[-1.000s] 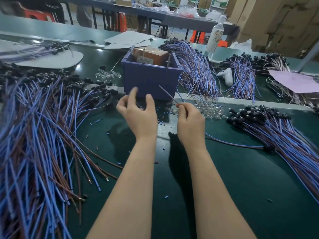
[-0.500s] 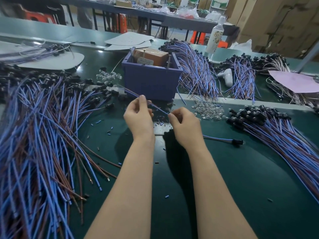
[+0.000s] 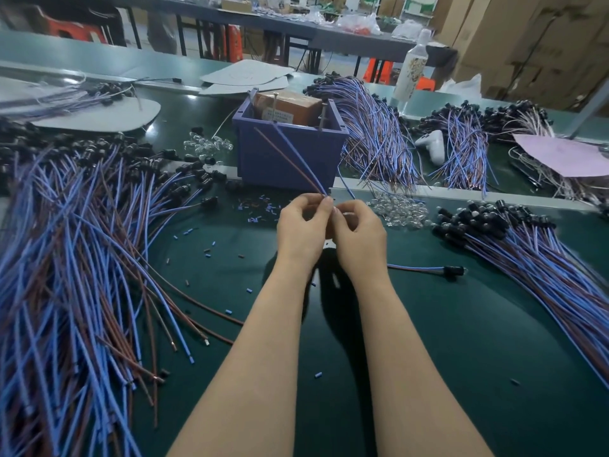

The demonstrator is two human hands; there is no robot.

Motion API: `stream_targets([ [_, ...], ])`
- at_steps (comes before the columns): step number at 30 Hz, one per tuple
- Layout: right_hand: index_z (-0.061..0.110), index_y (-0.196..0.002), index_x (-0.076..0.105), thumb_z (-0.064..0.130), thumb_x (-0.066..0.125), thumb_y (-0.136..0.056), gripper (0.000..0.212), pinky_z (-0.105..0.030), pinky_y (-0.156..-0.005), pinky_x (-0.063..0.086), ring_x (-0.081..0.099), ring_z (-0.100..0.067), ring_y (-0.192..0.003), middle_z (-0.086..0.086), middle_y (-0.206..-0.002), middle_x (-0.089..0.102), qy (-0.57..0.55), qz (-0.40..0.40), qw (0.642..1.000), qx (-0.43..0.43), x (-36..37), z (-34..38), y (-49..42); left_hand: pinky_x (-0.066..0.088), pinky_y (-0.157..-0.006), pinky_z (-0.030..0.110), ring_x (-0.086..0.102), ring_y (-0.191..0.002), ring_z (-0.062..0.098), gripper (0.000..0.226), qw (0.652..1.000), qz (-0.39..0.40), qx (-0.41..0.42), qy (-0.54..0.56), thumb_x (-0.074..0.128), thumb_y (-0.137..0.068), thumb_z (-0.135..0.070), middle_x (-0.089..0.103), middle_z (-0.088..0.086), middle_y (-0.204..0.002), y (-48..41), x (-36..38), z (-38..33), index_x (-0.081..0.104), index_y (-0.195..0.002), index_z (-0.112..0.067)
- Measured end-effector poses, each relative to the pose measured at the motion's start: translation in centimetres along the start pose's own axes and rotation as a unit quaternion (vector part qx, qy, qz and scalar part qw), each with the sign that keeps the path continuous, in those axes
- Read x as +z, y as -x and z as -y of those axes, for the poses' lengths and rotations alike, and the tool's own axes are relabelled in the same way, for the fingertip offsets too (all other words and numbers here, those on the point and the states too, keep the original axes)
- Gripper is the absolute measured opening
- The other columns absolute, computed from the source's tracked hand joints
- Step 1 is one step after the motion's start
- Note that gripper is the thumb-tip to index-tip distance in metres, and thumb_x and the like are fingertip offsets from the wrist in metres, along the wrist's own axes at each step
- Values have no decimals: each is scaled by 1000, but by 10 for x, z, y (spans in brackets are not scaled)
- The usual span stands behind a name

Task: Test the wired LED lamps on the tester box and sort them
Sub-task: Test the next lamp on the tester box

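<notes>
Both hands are raised together above the mat, just in front of the tester box. The left hand (image 3: pixel 303 225) pinches the wired lamp (image 3: pixel 297 156) between thumb and fingertips, at the point where its two leads meet. The right hand (image 3: pixel 361 234) has its fingers curled tight against the left fingertips and grips the same pair. The lamp head is hidden inside the hands.

The leads are thin, round and plastic-sheathed, one blue and one brown. They rise straight, tilted left, and spread slightly across the front wall of the tester box (image 3: pixel 263 166). We cannot tell whether their tips touch a contact.

The tester box is a square purple plastic tub. It holds a brown block (image 3: pixel 290 107) with a white label, and two metal pins (image 3: pixel 275 103) stand upright in it.

To the left lies a large loose pile (image 3: pixel 66 258) of blue and brown leads, with black heads at its far end. A tidier bundle (image 3: pixel 527 255) lies to the right. Between it and the right wrist, a single lamp (image 3: pixel 454 270) lies flat on the dark green mat (image 3: pixel 428 341). Clear domed lenses (image 3: pixel 398 211) and short sheath offcuts (image 3: pixel 260 209) are scattered near the hands. Behind the box we note more bundles (image 3: pixel 372 136), a bottle (image 3: pixel 410 70) and a pink sheet (image 3: pixel 566 156).
</notes>
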State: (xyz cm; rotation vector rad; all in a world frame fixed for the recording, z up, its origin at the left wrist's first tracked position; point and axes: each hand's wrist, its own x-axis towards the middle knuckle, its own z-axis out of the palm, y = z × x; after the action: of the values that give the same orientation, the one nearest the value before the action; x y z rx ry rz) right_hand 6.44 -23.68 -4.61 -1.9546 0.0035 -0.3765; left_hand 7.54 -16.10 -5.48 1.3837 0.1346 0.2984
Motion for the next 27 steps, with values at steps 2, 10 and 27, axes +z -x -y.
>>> stream_targets([
  [2, 23, -74, 53, 18, 57, -92, 20, -28, -74, 50, 66, -21, -77, -2, -76, 67, -15, -19, 1000, 10, 2, -1, 0, 56, -77, 35, 67, -82, 28, 7, 1000, -16, 9, -10, 59, -92, -15, 68, 12, -86, 0, -1, -1, 62, -86, -13],
  [10, 15, -101, 54, 10, 49, -94, 10, -46, -87, 49, 66, -27, -80, -4, -77, 68, -24, -84, 996, 15, 5, 3, 0, 47, -65, 22, 52, -54, -1, 11, 990, -120, 64, -23, 51, -97, -17, 62, -6, -67, -1, -5, -5, 58, -89, -13],
  [27, 16, -107, 61, 10, 54, -84, 25, -40, -81, 48, 63, -30, -81, -9, -81, 70, 82, -4, 996, -31, 9, 12, 10, 50, -80, 33, 58, -76, 14, 18, 988, -99, 66, -96, 49, -95, -13, 62, -3, -77, -2, -7, -7, 67, -95, -13],
])
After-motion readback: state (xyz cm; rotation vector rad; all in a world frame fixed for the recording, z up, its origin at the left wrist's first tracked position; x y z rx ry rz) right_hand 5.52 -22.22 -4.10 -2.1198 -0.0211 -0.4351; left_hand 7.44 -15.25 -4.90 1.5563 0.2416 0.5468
